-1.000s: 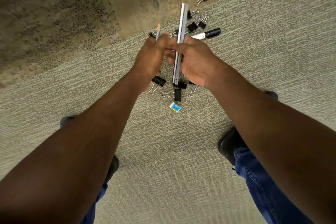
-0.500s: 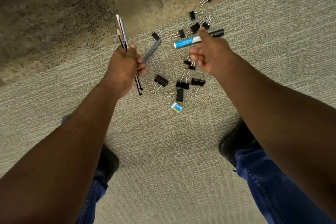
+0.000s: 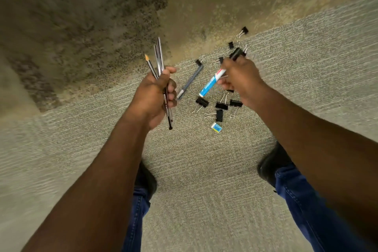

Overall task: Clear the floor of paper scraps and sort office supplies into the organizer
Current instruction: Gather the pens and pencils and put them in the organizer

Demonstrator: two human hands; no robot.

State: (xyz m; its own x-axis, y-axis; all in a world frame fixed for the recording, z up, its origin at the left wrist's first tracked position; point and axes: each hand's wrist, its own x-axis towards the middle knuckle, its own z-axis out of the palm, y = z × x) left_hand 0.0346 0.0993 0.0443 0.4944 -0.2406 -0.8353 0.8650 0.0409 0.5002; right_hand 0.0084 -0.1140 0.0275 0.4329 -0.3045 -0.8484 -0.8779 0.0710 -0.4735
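My left hand [image 3: 155,96] grips a bundle of a metal ruler [image 3: 160,55] and a pencil [image 3: 150,65], held upright over the carpet. My right hand [image 3: 241,76] holds a blue and white marker [image 3: 211,85] with a black cap [image 3: 237,53], lifted off the floor and slanting down to the left. A grey pen [image 3: 190,82] lies on the carpet between my hands. Several black binder clips [image 3: 222,106] are scattered under and beyond my right hand. A small blue and white eraser [image 3: 216,128] lies nearest to me.
The grey patterned carpet [image 3: 204,170] meets a darker mottled brown floor area [image 3: 81,26] at the back left. My two dark shoes [image 3: 270,163] and blue jeans stand at the bottom of the view.
The ruler passed from my right hand into my left, joining the pencil. My right hand then reached out to the marker, closed round it and picked it up off the carpet.
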